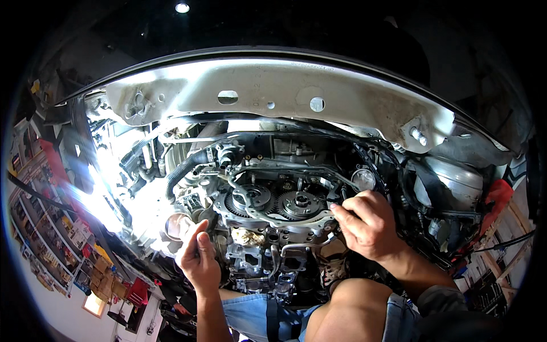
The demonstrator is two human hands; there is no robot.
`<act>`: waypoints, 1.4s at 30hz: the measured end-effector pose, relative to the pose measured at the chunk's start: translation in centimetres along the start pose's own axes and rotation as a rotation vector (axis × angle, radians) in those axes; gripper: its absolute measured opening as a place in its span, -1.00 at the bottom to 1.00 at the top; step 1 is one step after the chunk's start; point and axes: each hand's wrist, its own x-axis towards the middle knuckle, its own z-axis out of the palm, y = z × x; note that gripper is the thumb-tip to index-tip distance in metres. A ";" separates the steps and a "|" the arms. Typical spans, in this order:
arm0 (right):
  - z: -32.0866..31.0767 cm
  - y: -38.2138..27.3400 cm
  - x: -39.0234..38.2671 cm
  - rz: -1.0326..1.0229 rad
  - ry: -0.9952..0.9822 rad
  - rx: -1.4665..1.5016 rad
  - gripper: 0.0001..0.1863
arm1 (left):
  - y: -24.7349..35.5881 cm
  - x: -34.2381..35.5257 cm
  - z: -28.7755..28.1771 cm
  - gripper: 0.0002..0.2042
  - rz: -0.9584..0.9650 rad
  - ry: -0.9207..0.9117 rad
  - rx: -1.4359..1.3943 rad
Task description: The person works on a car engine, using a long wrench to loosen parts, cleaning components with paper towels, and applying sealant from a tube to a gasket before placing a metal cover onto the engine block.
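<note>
An engine lies before me with two toothed gears, the left gear (256, 198) and the right gear (300, 204), side by side in its top. A thin grey gasket-like strip (273, 219) runs around and across them. Above the strip's right end, my right hand (367, 227) is closed with fingertips pinched together; what they hold, if anything, is too small to make out. My left hand (199, 261) is raised at the engine's left front, fingers and thumb stretched upward, with nothing seen in it. Beside its fingertips is a round pipe opening (178, 226).
A pale metal panel (273, 85) arches across the far side. A ribbed black hose (185, 171) curves at the gears' left. A crumpled tan wad (248, 237) sits at the engine's front. Strong light glares on the left; shelves (45, 233) stand beyond it.
</note>
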 end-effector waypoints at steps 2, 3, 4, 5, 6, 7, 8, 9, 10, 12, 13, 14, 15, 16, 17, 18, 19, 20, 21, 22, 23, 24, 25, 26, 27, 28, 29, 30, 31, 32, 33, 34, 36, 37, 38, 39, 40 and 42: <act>0.3 -0.8 0.4 0.009 -0.007 0.016 -0.75 | 0.6 -0.4 0.7 -0.75 0.026 -0.021 0.045; 0.6 -1.1 0.5 0.007 -0.003 0.024 -0.77 | 0.5 -0.5 0.9 -0.75 0.052 -0.038 0.078; 1.0 -1.4 0.5 0.007 0.003 0.031 -0.79 | 0.7 -0.6 1.2 -0.75 0.078 -0.055 0.113; 1.3 -1.6 0.5 0.007 0.007 0.038 -0.82 | 1.2 -0.6 1.7 -0.75 0.083 -0.068 0.122; 1.4 -2.1 0.7 0.010 0.007 0.037 -0.85 | 2.4 -0.8 2.0 -0.76 0.012 -0.102 0.147; 1.3 -2.5 1.0 0.024 -0.012 0.051 -0.89 | 2.8 -0.7 2.3 -0.75 0.092 -0.117 0.216; 1.5 -2.7 1.1 0.014 -0.001 0.057 -0.86 | 3.0 -0.6 2.5 -0.74 0.171 -0.133 0.286; 1.7 -2.7 1.0 0.007 -0.009 0.076 -0.79 | 3.0 -0.4 2.8 -0.73 0.234 -0.152 0.289; 1.9 -2.7 1.0 -0.001 -0.016 0.095 -0.71 | 2.9 -0.2 3.1 -0.72 0.299 -0.170 0.292; 2.4 -2.7 0.9 0.001 0.001 0.105 -0.72 | 2.8 -0.1 3.4 -0.70 0.388 -0.206 0.311; 2.6 -2.7 0.9 0.001 0.011 0.110 -0.72 | 2.8 0.0 3.4 -0.70 0.414 -0.222 0.328; 2.6 -2.8 1.0 0.006 0.005 0.115 -0.72 | 2.8 0.0 3.5 -0.70 0.440 -0.238 0.345; 2.5 -2.8 1.1 0.012 -0.001 0.120 -0.72 | 2.8 0.1 3.6 -0.69 0.436 -0.240 0.352; 2.6 -2.9 1.1 0.016 -0.006 0.126 -0.72 | 2.7 0.1 3.6 -0.69 0.435 -0.234 0.337; 2.7 -2.9 1.0 0.009 -0.009 0.122 -0.73 | 2.7 0.2 3.7 -0.68 0.434 -0.227 0.323; 2.6 -2.9 1.0 0.007 -0.025 0.118 -0.76 | 2.6 0.2 3.8 -0.68 0.433 -0.221 0.308; 2.5 -2.9 1.0 0.004 -0.042 0.114 -0.78 | 2.6 0.3 3.9 -0.68 0.439 -0.218 0.313; 2.4 -3.0 1.0 0.001 -0.059 0.111 -0.80 | 2.6 0.3 4.0 -0.68 0.445 -0.214 0.317; 2.3 -3.0 1.0 0.000 -0.055 0.108 -0.80 | 2.6 0.4 4.0 -0.68 0.451 -0.210 0.321; 2.2 -3.0 1.0 -0.001 -0.050 0.104 -0.80 | 2.6 0.4 4.0 -0.68 0.469 -0.205 0.327; 2.2 -3.0 1.1 -0.002 -0.046 0.101 -0.80 | 2.5 0.5 4.0 -0.69 0.486 -0.200 0.333; 2.3 -3.0 1.0 -0.008 -0.027 0.107 -0.79 | 2.4 0.6 4.0 -0.69 0.503 -0.195 0.339; 2.5 -3.0 0.9 -0.013 -0.007 0.112 -0.79 | 2.4 0.6 3.9 -0.70 0.515 -0.190 0.344; 2.6 -3.0 0.8 -0.018 0.012 0.117 -0.79 | 2.3 0.6 3.8 -0.70 0.527 -0.185 0.350; 2.5 -3.0 0.8 -0.018 0.014 0.115 -0.79 | 2.3 0.6 3.8 -0.71 0.539 -0.180 0.355; 2.5 -2.9 0.8 -0.020 0.016 0.117 -0.78 | 2.3 0.6 3.8 -0.71 0.552 -0.178 0.342; 2.5 -2.9 0.9 -0.022 0.017 0.118 -0.78 | 2.4 0.6 3.8 -0.71 0.566 -0.177 0.330; 2.3 -2.9 1.0 -0.024 0.013 0.115 -0.79 | 2.5 0.6 3.7 -0.71 0.579 -0.175 0.317; 2.0 -2.9 1.2 -0.028 0.009 0.115 -0.79 | 2.7 0.4 3.6 -0.73 0.580 -0.171 0.315; 1.6 -3.0 1.4 -0.032 0.004 0.115 -0.80 | 2.9 0.3 3.4 -0.76 0.581 -0.166 0.313; 1.1 -3.0 1.6 -0.034 0.001 0.117 -0.80 | 2.9 0.1 3.2 -0.78 0.581 -0.161 0.311; 0.0 -3.2 2.1 -0.050 0.006 0.102 -0.80 | 3.0 0.1 3.2 -0.78 0.648 -0.146 0.306; -2.4 -3.4 2.8 -0.088 -0.021 0.096 -0.79 | 4.0 -0.4 3.2 -0.79 0.682 -0.125 0.251; -3.6 -3.6 3.0 -0.089 -0.026 0.079 -0.79 | 4.6 -0.6 2.8 -0.80 0.724 -0.140 0.294; -4.7 -3.7 3.1 -0.113 -0.044 0.057 -0.79 | 5.3 -0.9 3.1 -0.82 0.752 -0.116 0.241; -5.6 -3.9 3.3 -0.117 -0.034 0.060 -0.79 | 6.1 -1.1 2.8 -0.82 0.769 -0.128 0.245; -6.6 -4.0 3.5 -0.122 -0.023 0.061 -0.78 | 6.9 -1.4 2.6 -0.81 0.788 -0.141 0.248; -8.6 -4.3 3.7 -0.117 0.014 0.033 -0.74 | 7.8 -2.2 2.8 -0.78 0.845 -0.063 0.238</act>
